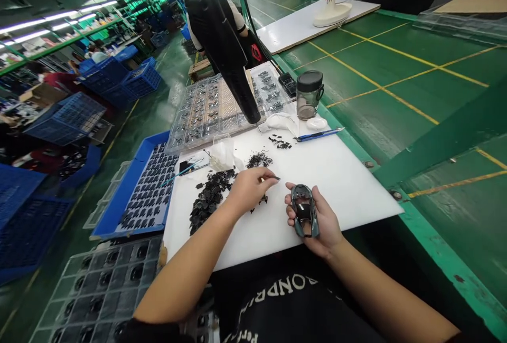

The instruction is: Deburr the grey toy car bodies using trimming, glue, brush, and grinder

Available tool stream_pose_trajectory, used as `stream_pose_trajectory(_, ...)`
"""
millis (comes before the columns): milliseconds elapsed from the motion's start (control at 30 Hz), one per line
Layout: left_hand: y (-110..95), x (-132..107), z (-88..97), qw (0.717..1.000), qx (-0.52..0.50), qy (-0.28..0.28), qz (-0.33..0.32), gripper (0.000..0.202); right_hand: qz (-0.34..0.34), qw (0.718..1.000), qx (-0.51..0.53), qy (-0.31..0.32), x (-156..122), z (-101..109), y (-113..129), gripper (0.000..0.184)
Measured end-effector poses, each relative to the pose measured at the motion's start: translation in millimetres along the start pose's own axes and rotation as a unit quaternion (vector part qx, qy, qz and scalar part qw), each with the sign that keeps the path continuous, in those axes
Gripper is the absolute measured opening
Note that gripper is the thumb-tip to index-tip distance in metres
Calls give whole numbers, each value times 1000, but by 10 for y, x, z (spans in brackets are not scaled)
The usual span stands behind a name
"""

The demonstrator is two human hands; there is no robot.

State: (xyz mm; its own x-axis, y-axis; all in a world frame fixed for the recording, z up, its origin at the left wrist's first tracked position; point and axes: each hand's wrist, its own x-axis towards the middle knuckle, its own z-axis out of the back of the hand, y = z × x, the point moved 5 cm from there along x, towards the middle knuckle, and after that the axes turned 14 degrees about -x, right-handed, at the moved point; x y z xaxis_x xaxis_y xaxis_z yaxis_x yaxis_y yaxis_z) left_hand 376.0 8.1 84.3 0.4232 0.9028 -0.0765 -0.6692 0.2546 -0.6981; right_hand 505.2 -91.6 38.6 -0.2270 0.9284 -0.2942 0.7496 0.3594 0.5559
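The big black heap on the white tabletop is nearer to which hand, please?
Left: the left hand is close beside the big black heap, on its right side; the right hand, holding a toy car, is farther right.

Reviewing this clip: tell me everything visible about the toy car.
The car is a small, glossy shell, dark grey-green along the sides with a black middle; it looks like plastic. The end nearer the wearer has a gap between two side pieces, where skin seems to show through. It lies lengthwise in the right hand, fingers along its left side, thumb by its right, held over the white board. Its underside is hidden.
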Motion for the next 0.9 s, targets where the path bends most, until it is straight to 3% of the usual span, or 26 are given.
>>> stream_pose_trajectory(100,-153,-201,226,983,-179,-15,24,24,-42,998,-41,5,-16,-73,-28,46)
stream_pose_trajectory(167,-285,-298,276,964,-263,10,28,21,-71,995,-65,11,-31,-120,-60,47)
stream_pose_trajectory(367,-406,-392,131,934,-341,96,37,15,-107,989,-101,29,-98,-246,-129,53)
stream_pose_trajectory(500,-378,-447,79,938,-332,102,30,14,-113,988,-102,21,-146,-306,-149,52)
stream_pose_trajectory(900,-327,-507,203,979,-178,82,-60,16,-147,983,-104,34,-188,-374,-257,53)
